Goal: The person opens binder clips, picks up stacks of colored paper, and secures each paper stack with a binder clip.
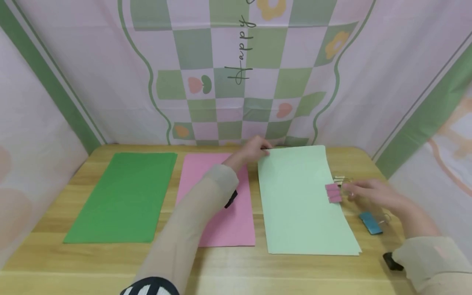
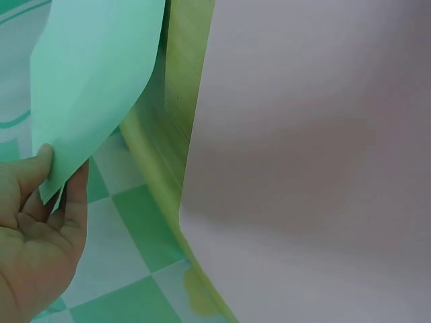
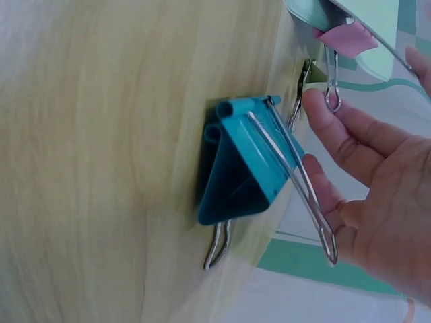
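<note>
My left hand (image 1: 253, 148) pinches the far left corner of a stack of mint green paper (image 1: 300, 200). In the left wrist view that corner of mint paper (image 2: 94, 81) is lifted and bends between thumb and fingers, its sheets slightly apart at the tip. My right hand (image 1: 376, 194) holds a pink binder clip (image 1: 333, 193) by its wire handles, the clip's body sitting over the stack's right edge. In the right wrist view, fingertips and thumb lie at the pink clip's (image 3: 349, 40) two handles. A teal binder clip (image 1: 370, 223) lies just nearer than the right hand.
An olive-yellow binder clip (image 3: 314, 73) lies on the wooden table (image 1: 236, 270) beyond the teal one. Pink paper (image 1: 234, 229) lies under the left forearm, and dark green paper (image 1: 121, 198) is at the left. A patterned curtain (image 1: 228, 82) hangs behind the table.
</note>
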`<action>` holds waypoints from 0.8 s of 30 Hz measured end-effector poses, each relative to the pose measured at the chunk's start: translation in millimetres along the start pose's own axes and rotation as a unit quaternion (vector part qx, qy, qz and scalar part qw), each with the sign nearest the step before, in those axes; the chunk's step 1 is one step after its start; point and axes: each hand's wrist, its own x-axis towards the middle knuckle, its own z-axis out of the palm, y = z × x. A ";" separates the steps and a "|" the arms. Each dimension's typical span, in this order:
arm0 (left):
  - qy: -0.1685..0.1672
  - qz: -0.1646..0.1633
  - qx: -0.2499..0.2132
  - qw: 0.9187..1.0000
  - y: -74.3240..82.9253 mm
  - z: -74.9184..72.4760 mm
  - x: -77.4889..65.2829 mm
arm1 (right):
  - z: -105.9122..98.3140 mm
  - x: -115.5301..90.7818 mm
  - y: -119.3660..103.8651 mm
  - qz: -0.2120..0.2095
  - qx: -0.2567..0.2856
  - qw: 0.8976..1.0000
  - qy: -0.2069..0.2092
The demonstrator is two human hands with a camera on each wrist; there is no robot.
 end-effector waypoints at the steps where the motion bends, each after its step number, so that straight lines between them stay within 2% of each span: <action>1: 0.002 -0.001 0.003 1.000 0.3 1.0 0.6 | 0.2 0.3 0.0 0.005 -0.002 1.000 -0.001; 12: 0.012 -0.009 0.045 0.999 1.1 9.0 1.8 | 2.0 2.6 -0.6 0.035 0.004 0.999 -0.013; 24: 0.020 -0.045 0.035 0.998 -5.9 15.9 4.4 | 1.1 4.0 -6.7 0.055 0.010 0.998 -0.035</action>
